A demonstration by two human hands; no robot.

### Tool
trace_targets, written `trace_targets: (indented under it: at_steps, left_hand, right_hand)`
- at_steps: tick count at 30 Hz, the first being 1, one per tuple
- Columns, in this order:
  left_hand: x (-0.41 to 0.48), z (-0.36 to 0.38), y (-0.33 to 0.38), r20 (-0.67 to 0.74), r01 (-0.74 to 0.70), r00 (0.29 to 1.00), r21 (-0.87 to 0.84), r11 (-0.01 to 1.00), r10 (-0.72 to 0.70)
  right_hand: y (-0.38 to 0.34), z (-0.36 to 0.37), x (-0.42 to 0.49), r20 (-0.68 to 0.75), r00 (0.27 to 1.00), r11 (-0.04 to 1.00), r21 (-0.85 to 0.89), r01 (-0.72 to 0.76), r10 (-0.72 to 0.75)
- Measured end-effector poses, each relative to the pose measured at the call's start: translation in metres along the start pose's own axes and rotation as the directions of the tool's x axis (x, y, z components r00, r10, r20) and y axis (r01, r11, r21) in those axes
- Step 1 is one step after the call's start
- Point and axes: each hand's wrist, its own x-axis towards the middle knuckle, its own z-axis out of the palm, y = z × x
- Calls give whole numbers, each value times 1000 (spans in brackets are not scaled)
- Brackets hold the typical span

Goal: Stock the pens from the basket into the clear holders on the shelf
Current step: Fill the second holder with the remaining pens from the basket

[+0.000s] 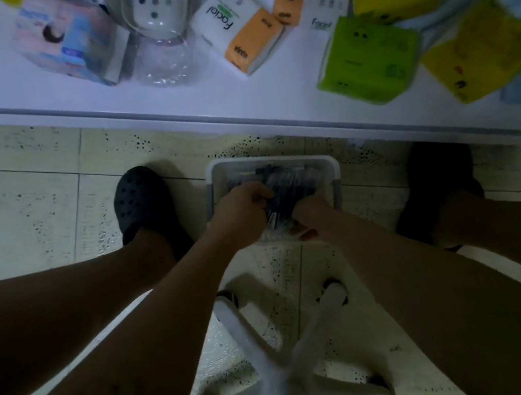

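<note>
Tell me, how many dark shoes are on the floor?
2. One dark shoe stands left of the basket; the other stands right of it, near the shelf edge. None seems hidden.

1. The top of the frame is bright: the white shelf (23, 86) is lit hard and nearly washed out, though the packs on it keep their colours.
2. Below the shelf edge the light falls off sharply. The tiled floor (10, 206) looks dim and greenish, and the arms and legs are in deep shadow.
3. The basket (333, 167) lies in this dim zone; the pens (288, 185) read as a dark smear.
4. Motion blur softens the left hand (240, 211), the right hand (311, 219) and the chair base (282, 367) — the top-right packs too.
5. Wide-angle stretch pulls at the corners.
</note>
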Motion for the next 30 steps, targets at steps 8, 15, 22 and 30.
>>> trace_targets:
  at_steps: [8, 15, 22, 30]
  left_hand:
    - [-11, -14, 24, -41, -14, 999, -32, 999, 13]
    - [-46, -46, 56, -99, -21, 995, -1, 1000, 21]
    - [-108, -82, 104, -198, -219, 947, 178, 959, 253]
    - [-206, -118, 200, -366, -572, 668, 304, 762, 648]
  right_hand:
    - [9, -7, -4, 7, 977, 942, -263, 208, -214]
    - [6, -21, -67, -65, 916, 918, -56, 393, -396]
    - [-8, -53, -171, -237, 722, 760, -202, 617, -650]
    - [-29, -118, -323, -331, 326, 438, -360, 824, -885]
